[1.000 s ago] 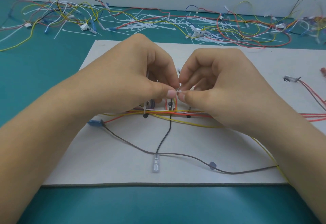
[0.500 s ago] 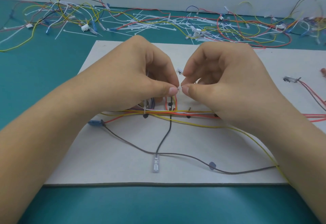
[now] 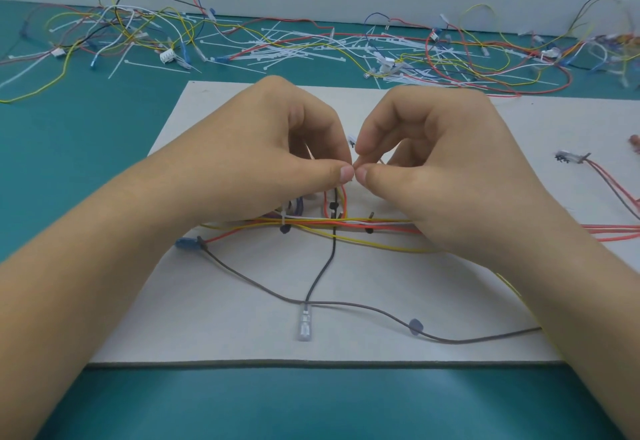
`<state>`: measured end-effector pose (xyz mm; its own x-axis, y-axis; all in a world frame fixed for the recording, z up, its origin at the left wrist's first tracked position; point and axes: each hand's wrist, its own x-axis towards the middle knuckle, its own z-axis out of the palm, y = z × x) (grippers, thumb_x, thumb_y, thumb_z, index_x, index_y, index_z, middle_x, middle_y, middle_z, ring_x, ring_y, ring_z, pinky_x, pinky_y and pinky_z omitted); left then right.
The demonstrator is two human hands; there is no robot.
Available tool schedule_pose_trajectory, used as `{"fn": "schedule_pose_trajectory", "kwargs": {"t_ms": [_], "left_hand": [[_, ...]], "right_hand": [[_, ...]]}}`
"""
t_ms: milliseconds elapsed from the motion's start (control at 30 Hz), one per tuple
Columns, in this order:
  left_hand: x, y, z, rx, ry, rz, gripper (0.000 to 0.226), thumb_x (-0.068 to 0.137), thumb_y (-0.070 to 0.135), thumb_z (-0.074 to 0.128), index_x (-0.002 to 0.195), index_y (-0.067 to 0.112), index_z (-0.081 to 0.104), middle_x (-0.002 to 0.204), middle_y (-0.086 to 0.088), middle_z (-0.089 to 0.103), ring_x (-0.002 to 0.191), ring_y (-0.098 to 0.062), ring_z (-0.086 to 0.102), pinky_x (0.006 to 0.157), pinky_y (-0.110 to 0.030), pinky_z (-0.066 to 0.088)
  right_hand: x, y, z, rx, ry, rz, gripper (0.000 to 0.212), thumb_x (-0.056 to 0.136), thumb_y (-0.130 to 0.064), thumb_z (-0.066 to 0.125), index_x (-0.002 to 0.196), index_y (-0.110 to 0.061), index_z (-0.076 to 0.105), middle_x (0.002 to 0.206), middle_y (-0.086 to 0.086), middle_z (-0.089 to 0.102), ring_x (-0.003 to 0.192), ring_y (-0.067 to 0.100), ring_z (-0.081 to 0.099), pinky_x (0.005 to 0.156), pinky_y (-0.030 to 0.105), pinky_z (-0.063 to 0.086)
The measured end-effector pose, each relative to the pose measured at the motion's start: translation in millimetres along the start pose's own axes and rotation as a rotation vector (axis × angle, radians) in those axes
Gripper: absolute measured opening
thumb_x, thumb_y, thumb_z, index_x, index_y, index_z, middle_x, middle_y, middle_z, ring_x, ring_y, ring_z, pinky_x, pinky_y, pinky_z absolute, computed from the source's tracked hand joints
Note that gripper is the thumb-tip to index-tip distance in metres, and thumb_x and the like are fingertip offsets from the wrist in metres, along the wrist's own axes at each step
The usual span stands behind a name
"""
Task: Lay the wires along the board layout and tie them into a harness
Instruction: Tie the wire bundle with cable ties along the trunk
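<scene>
A white layout board (image 3: 346, 342) lies on the teal table. Red, yellow and white wires (image 3: 346, 223) run across its middle as a bundle. One white cable tie (image 3: 284, 216) sits around the bundle at the left. A black wire (image 3: 323, 266) drops to a clear terminal (image 3: 304, 327), and a grey wire (image 3: 381, 313) curves along the front. My left hand (image 3: 270, 159) and my right hand (image 3: 436, 162) meet thumb to thumb above the bundle, both pinching a small white cable tie (image 3: 352, 143) over a red wire loop (image 3: 343, 197). Most of that tie is hidden by my fingers.
Loose wires (image 3: 114, 30) and white cable ties (image 3: 287, 49) litter the table behind the board. More tangled wires (image 3: 502, 58) lie at the back right. A connector with red wires (image 3: 571, 157) rests on the board's right side. A blue terminal (image 3: 185, 242) lies at the left.
Both hands rose a little above the bundle while keeping their pinch on the cable tie. The wires on the board stay where they were.
</scene>
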<state>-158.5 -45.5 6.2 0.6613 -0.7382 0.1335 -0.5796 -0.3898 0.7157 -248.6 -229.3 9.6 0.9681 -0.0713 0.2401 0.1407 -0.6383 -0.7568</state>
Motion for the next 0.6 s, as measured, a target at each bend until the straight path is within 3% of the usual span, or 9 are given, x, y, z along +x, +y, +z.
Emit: {"fn": "schedule_pose_trajectory", "kwargs": {"t_ms": [233, 400, 533, 600], "left_hand": [[0.3, 1.7, -0.1, 0.003, -0.017, 0.002, 0.009, 0.088, 0.026, 0.079, 0.079, 0.026, 0.078, 0.07, 0.008, 0.074, 0.06, -0.006, 0.065, 0.056, -0.02, 0.051], [0.8, 2.6, -1.5, 0.01, -0.021, -0.014, 0.009, 0.088, 0.024, 0.08, 0.079, 0.025, 0.078, 0.071, 0.001, 0.074, 0.064, -0.021, 0.067, 0.058, -0.036, 0.053], [0.1, 4.3, -2.0, 0.008, -0.023, -0.01, 0.01, 0.081, 0.037, 0.076, 0.077, 0.027, 0.078, 0.065, 0.001, 0.069, 0.06, -0.025, 0.058, 0.051, -0.032, 0.045], [0.0, 3.7, -3.4, 0.005, -0.024, -0.013, 0.009, 0.081, 0.036, 0.077, 0.077, 0.027, 0.078, 0.062, 0.003, 0.067, 0.054, -0.02, 0.053, 0.049, -0.026, 0.041]], "right_hand": [[-0.9, 0.0, 0.4, -0.013, 0.028, 0.017, 0.02, 0.074, -0.007, 0.073, 0.077, -0.026, 0.065, 0.076, -0.009, 0.07, 0.047, 0.008, 0.051, 0.048, 0.015, 0.035], [-0.9, -0.9, 0.3, -0.008, 0.039, 0.017, 0.02, 0.075, -0.007, 0.072, 0.077, -0.025, 0.064, 0.077, -0.009, 0.07, 0.047, 0.008, 0.05, 0.048, 0.014, 0.034], [-1.2, -1.3, -0.4, -0.004, 0.049, 0.016, 0.02, 0.074, -0.007, 0.072, 0.077, -0.026, 0.064, 0.077, -0.009, 0.07, 0.047, 0.008, 0.049, 0.048, 0.014, 0.034], [-1.4, -1.6, -0.1, 0.0, 0.049, 0.014, 0.02, 0.074, -0.007, 0.072, 0.077, -0.026, 0.064, 0.078, -0.008, 0.07, 0.047, 0.008, 0.049, 0.048, 0.015, 0.035]]}}
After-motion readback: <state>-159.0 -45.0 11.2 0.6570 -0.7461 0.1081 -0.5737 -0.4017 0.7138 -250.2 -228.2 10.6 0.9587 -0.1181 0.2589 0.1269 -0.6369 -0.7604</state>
